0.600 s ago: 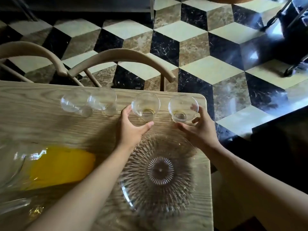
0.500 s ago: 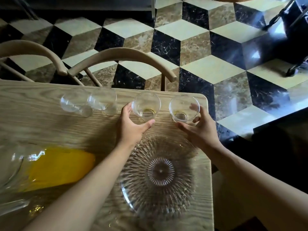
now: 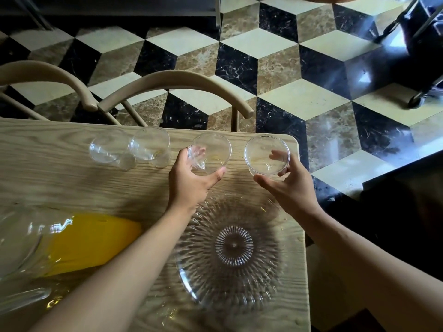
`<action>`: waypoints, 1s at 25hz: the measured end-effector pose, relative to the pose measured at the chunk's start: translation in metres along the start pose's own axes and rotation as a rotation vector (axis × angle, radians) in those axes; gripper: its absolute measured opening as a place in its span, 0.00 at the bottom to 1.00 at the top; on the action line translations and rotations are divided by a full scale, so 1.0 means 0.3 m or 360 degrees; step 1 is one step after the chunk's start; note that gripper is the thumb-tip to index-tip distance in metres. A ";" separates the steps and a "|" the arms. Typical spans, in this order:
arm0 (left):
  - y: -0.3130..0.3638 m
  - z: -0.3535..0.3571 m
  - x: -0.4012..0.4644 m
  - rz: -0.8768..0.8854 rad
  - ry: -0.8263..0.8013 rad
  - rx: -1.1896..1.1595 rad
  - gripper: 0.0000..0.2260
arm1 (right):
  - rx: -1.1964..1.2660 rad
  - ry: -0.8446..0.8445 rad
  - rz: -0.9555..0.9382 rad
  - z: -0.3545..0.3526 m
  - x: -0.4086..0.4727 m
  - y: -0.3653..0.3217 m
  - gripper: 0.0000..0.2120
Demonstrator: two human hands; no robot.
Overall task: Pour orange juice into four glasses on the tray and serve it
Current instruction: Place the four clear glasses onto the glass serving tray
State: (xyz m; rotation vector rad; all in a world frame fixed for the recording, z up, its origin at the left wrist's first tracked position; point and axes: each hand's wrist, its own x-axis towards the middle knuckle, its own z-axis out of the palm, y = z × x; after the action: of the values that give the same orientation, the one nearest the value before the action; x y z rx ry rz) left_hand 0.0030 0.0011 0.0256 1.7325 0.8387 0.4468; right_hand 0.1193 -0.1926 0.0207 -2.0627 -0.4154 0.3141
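Several clear empty glasses line the far edge of the wooden table (image 3: 60, 168). My left hand (image 3: 191, 183) grips the third glass (image 3: 211, 152), fingers wrapped around its side. My right hand (image 3: 287, 185) holds the rightmost glass (image 3: 266, 155) near the table corner, thumb in front and fingers behind. Two more glasses (image 3: 109, 149) (image 3: 151, 146) stand untouched to the left. A round ribbed glass tray (image 3: 233, 250) lies close to me, just below both hands. A glass pitcher of orange juice (image 3: 88, 240) sits at the near left.
Two curved beige chair backs (image 3: 172, 80) stand right behind the table's far edge. The table's right edge runs just past the tray. Beyond is a patterned tile floor, with a dark wheeled object (image 3: 422, 56) at the upper right.
Both hands have closed more firmly around their glasses, and the two glasses appear slightly raised and larger in view. The other glasses, tray and pitcher have not moved.
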 end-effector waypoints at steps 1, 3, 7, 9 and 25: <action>0.015 -0.016 -0.014 0.0039 -0.0018 0.0001 0.32 | 0.0023 -0.0003 -0.0004 -0.008 -0.014 -0.012 0.32; 0.031 -0.044 -0.051 0.0060 -0.0066 -0.0006 0.34 | 0.0033 0.0000 -0.0022 -0.024 -0.057 -0.031 0.32; 0.049 -0.105 -0.176 0.0056 -0.0175 0.0024 0.38 | -0.0024 0.0002 -0.0078 -0.050 -0.207 -0.055 0.33; 0.032 -0.125 -0.227 0.0019 -0.0228 0.0050 0.38 | -0.0071 -0.0028 -0.0056 -0.052 -0.277 -0.050 0.34; -0.146 -0.131 -0.342 -0.0025 -0.0289 0.0020 0.37 | -0.0183 -0.0105 0.0017 -0.005 -0.422 0.025 0.34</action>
State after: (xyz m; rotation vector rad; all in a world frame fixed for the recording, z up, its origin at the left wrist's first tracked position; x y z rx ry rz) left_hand -0.1063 -0.0407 0.0088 1.7475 0.7257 0.2693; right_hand 0.0060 -0.2498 0.0217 -2.1715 -0.4723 0.3730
